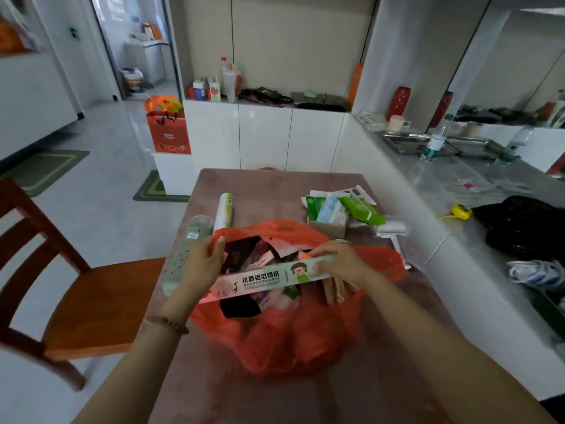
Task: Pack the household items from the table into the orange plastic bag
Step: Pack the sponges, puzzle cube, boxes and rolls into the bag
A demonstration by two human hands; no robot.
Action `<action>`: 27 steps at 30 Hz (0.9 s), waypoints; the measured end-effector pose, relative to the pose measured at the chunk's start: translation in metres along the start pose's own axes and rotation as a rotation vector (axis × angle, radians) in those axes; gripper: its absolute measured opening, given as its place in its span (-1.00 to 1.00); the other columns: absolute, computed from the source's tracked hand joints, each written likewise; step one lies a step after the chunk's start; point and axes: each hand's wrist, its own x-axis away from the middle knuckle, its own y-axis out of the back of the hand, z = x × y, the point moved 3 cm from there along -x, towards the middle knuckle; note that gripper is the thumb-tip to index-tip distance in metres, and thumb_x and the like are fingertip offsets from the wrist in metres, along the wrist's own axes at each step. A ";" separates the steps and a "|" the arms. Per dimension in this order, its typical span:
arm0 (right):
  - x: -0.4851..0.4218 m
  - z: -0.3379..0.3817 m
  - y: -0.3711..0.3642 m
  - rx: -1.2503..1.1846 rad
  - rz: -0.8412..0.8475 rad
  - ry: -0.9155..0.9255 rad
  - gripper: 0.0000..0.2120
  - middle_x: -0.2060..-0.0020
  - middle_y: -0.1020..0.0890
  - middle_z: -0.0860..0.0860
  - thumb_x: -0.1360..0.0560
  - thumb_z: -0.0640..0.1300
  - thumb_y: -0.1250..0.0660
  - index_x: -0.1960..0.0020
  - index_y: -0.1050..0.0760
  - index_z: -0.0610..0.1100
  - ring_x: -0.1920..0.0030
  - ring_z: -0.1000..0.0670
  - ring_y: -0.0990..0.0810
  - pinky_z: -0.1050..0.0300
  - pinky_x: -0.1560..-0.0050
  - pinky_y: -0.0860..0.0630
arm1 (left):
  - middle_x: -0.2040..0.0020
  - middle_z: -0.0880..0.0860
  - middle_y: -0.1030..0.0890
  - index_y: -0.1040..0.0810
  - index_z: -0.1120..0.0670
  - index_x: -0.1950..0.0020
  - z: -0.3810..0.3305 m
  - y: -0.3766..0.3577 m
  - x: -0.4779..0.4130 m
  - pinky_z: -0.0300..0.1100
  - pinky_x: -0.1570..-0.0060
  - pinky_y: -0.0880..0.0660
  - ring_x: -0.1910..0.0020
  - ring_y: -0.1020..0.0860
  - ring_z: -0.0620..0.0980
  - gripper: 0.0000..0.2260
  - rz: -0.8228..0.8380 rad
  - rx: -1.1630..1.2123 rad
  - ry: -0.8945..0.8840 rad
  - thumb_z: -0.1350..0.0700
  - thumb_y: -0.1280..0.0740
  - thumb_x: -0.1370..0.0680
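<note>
The orange plastic bag (284, 335) lies open on the brown table (275, 185), with several packets inside. A long pink and green foil box (269, 280) lies across the bag's mouth. My right hand (336, 264) grips its right end. My left hand (201, 264) holds the bag's left rim, thumb at the orange edge, and hides the box's left end. On the table behind the bag lie a white roll (223, 211), a pale green power strip (186, 249), a basket of wipe packs (333, 214) and a white lint roller (393, 232).
A wooden chair (76, 280) stands left of the table. A grey counter (477, 191) runs along the right with a black bag (526, 231), a yellow tape measure (460, 211), a water bottle (434, 143) and metal trays. White cabinets stand behind the table.
</note>
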 end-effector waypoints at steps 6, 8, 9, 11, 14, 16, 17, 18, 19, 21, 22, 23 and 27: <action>0.000 -0.016 0.003 -0.311 -0.066 -0.069 -0.76 -0.09 -0.64 0.07 -0.42 -0.08 -0.45 -0.09 -0.61 0.00 -0.12 0.11 -0.59 0.14 -0.14 -0.52 | -0.21 0.26 -0.42 -0.37 0.27 -0.26 -0.010 -0.007 -0.005 0.09 -0.19 -0.36 -0.19 -0.41 0.24 -0.51 -0.269 -0.284 -0.021 -0.06 -0.32 -0.52; 0.003 -0.015 0.016 -0.408 -0.071 -0.100 -0.81 -0.05 -0.63 0.06 -0.48 -0.13 -0.39 -0.08 -0.60 -0.06 -0.01 0.19 -0.59 0.33 0.03 -0.52 | -0.22 0.27 -0.42 -0.36 0.28 -0.29 -0.023 -0.013 -0.009 0.08 -0.23 -0.34 -0.21 -0.38 0.24 -0.49 -0.300 -0.342 -0.125 -0.06 -0.33 -0.51; 0.004 -0.018 0.025 -0.419 -0.084 -0.103 -0.83 -0.03 -0.63 0.06 -0.49 -0.15 -0.37 -0.08 -0.59 -0.07 0.01 0.21 -0.58 0.38 0.05 -0.50 | -0.22 0.26 -0.43 -0.37 0.26 -0.31 -0.029 -0.018 -0.012 0.08 -0.23 -0.34 -0.22 -0.38 0.23 -0.49 -0.281 -0.345 -0.162 -0.06 -0.33 -0.51; 0.002 -0.026 0.046 -0.409 -0.131 -0.106 -0.85 -0.01 -0.65 0.07 -0.49 -0.14 -0.36 -0.06 -0.60 -0.03 0.00 0.20 -0.58 0.39 0.00 -0.48 | -0.24 0.22 -0.44 -0.36 0.22 -0.33 -0.045 -0.036 -0.019 0.06 -0.25 -0.35 -0.24 -0.38 0.19 -0.49 -0.205 -0.316 -0.213 -0.07 -0.31 -0.52; -0.003 -0.053 0.083 -0.498 -0.245 -0.129 -0.87 0.06 -0.66 0.11 -0.48 -0.13 -0.37 -0.02 -0.61 -0.01 0.09 0.27 -0.60 0.42 0.05 -0.49 | -0.33 0.18 -0.41 -0.33 0.18 -0.37 -0.069 -0.079 -0.034 -0.02 -0.33 -0.27 -0.35 -0.33 0.13 -0.48 -0.040 -0.232 -0.219 -0.10 -0.28 -0.53; -0.007 -0.078 0.110 -0.568 -0.353 -0.176 -0.84 0.08 -0.65 0.07 -0.49 -0.16 -0.36 -0.06 -0.59 -0.10 0.10 0.23 -0.59 0.39 0.02 -0.47 | -0.36 0.15 -0.41 -0.32 0.17 -0.39 -0.084 -0.114 -0.044 -0.08 -0.33 -0.26 -0.38 -0.33 0.08 -0.47 0.062 -0.186 -0.220 -0.11 -0.26 -0.54; -0.009 -0.092 0.123 -0.580 -0.388 -0.193 -0.83 0.11 -0.64 0.07 -0.49 -0.18 -0.35 -0.08 -0.58 -0.15 0.12 0.22 -0.58 0.42 0.04 -0.47 | -0.37 0.15 -0.41 -0.32 0.17 -0.40 -0.092 -0.133 -0.050 -0.09 -0.32 -0.28 -0.37 -0.35 0.07 -0.47 0.115 -0.166 -0.214 -0.11 -0.25 -0.54; -0.011 -0.107 0.136 -0.585 -0.415 -0.211 -0.84 0.16 -0.65 0.08 -0.50 -0.20 -0.34 -0.08 -0.57 -0.17 0.16 0.24 -0.57 0.45 0.09 -0.47 | -0.37 0.14 -0.41 -0.32 0.17 -0.40 -0.098 -0.151 -0.056 -0.09 -0.31 -0.30 -0.36 -0.36 0.07 -0.48 0.167 -0.155 -0.201 -0.11 -0.25 -0.55; -0.012 -0.124 0.148 -0.600 -0.443 -0.238 -0.87 0.22 -0.66 0.12 -0.50 -0.20 -0.34 -0.04 -0.57 -0.16 0.20 0.25 -0.58 0.45 0.14 -0.47 | -0.37 0.14 -0.41 -0.33 0.17 -0.39 -0.103 -0.170 -0.061 -0.09 -0.29 -0.32 -0.35 -0.37 0.07 -0.50 0.217 -0.157 -0.186 -0.10 -0.25 -0.56; -0.014 -0.161 0.169 -0.639 -0.522 -0.314 -0.88 0.24 -0.67 0.12 -0.49 -0.19 -0.36 -0.02 -0.59 -0.16 0.16 0.14 -0.57 0.38 0.17 -0.48 | -0.34 0.16 -0.44 -0.36 0.17 -0.37 -0.111 -0.208 -0.076 -0.08 -0.25 -0.36 -0.30 -0.42 0.09 -0.54 0.306 -0.166 -0.148 -0.06 -0.25 -0.56; -0.015 -0.179 0.177 -0.633 -0.559 -0.358 -0.82 0.15 -0.66 0.04 -0.50 -0.19 -0.36 -0.08 -0.58 -0.21 0.10 0.07 -0.55 0.40 0.19 -0.47 | -0.32 0.18 -0.47 -0.37 0.18 -0.35 -0.113 -0.227 -0.084 -0.07 -0.23 -0.39 -0.27 -0.46 0.10 -0.55 0.345 -0.169 -0.121 -0.06 -0.25 -0.56; -0.016 -0.195 0.183 -0.610 -0.589 -0.401 -0.76 0.07 -0.62 -0.05 -0.50 -0.20 -0.35 -0.14 -0.55 -0.27 0.05 0.02 -0.52 0.46 0.26 -0.45 | -0.31 0.19 -0.48 -0.38 0.19 -0.35 -0.113 -0.245 -0.092 -0.06 -0.21 -0.41 -0.24 -0.48 0.12 -0.55 0.377 -0.170 -0.097 -0.05 -0.26 -0.56; -0.026 -0.265 0.191 -0.540 -0.565 -0.580 -0.62 -0.02 -0.56 -0.14 -0.47 -0.09 -0.39 -0.18 -0.48 -0.30 0.06 -0.03 -0.55 0.35 0.35 -0.44 | -0.29 0.18 -0.51 -0.40 0.20 -0.34 -0.103 -0.303 -0.121 -0.09 -0.23 -0.40 -0.25 -0.48 0.13 -0.49 0.481 -0.281 -0.005 -0.13 -0.27 -0.54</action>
